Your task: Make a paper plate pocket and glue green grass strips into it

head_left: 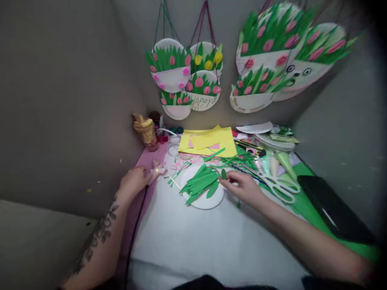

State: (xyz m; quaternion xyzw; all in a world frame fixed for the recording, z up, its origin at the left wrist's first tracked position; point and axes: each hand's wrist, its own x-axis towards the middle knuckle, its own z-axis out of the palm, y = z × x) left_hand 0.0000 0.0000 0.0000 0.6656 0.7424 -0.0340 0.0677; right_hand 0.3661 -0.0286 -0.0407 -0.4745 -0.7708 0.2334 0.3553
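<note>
A grey corner of wall backs a white-covered table (193, 237), seen from the single head view. On the wall above both hands hang paper-plate flower baskets: four small ones (171, 68) in a cluster over the left hand, and three larger ones (272, 36) up and to the right; how far they overlap makes the count uncertain. The left hand (134, 181) is closed around a pink glue gun (157, 169), its nozzle pointing toward the right hand. Between the hands lies one white paper plate (208, 199) with a pile of green paper leaves (199, 183) on it, too many and too overlapped to count. The right hand (242, 185) pinches one small green leaf piece (223, 174) between its fingertips, just over the plate's far edge. Just right of that hand lies one pair of white-handled scissors (279, 187). Beyond both hands lie yellow paper sheets (208, 141), and beyond the left hand stands one yellowish jar (146, 131).
</note>
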